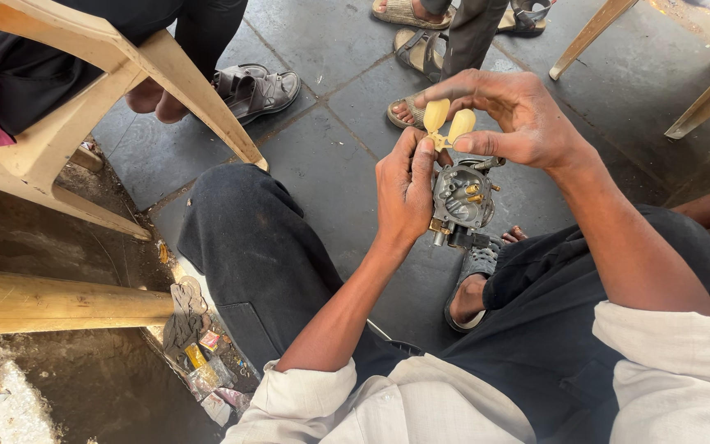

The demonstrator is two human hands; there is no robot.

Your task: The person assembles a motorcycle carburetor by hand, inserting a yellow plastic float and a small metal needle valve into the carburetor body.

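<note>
The left hand (404, 193) is wrapped around the side of a small grey cast-metal carburettor body (462, 201) with brass jets showing in its open face, thumb and fingers closed firmly on it; the right hand (519, 115) arches over from above, its fingertips pinched shut on a pale yellow twin-lobed plastic float (449, 123) that stands just above the body, its lower hinge end touching or almost touching the casting; whether a hinge pin is in place cannot be told. The step in hand looks like handling the float at its hinge on the opened carburettor, held above the lap between the dark-trousered knees (248, 247); the next move would call for a steady grip from the left hand and a fine, level motion of the right fingertips, so the thin hinge tab is not bent. Beyond lie grey stone floor slabs (322, 49), a tan plastic chair leg (199, 90), and other people's sandalled feet (256, 86).
</note>
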